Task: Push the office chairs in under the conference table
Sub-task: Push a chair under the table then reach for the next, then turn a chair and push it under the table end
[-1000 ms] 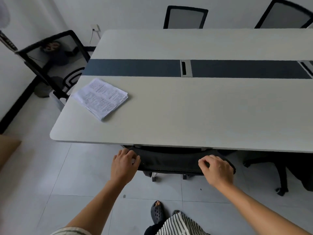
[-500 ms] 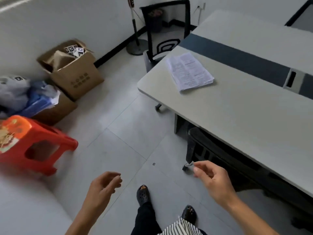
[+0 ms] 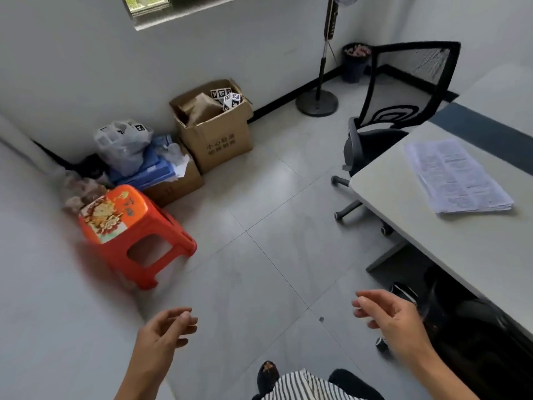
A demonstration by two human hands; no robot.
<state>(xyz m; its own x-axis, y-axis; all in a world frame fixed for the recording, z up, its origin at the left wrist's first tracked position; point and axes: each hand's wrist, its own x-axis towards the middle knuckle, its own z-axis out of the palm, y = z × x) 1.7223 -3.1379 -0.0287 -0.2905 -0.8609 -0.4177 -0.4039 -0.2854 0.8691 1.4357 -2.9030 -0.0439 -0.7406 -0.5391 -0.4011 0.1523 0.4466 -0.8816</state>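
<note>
The light grey conference table fills the right side, its corner pointing left. A black mesh office chair stands at the table's end, its seat partly under the top and its back clear of the edge. Another black chair sits tucked beneath the near long side, mostly hidden in shadow. My left hand hovers over the floor at lower centre, fingers loosely curled and holding nothing. My right hand hangs beside the tucked chair, fingers apart and empty.
An orange plastic stool stands on the floor to the left. Cardboard boxes and bags are piled against the wall. A fan stand and a dark bin sit in the far corner. A paper stack lies on the table.
Both hands have let go of the near chair's back, which now sits under the table. My view has swung left toward the table's end and the chair standing there.
</note>
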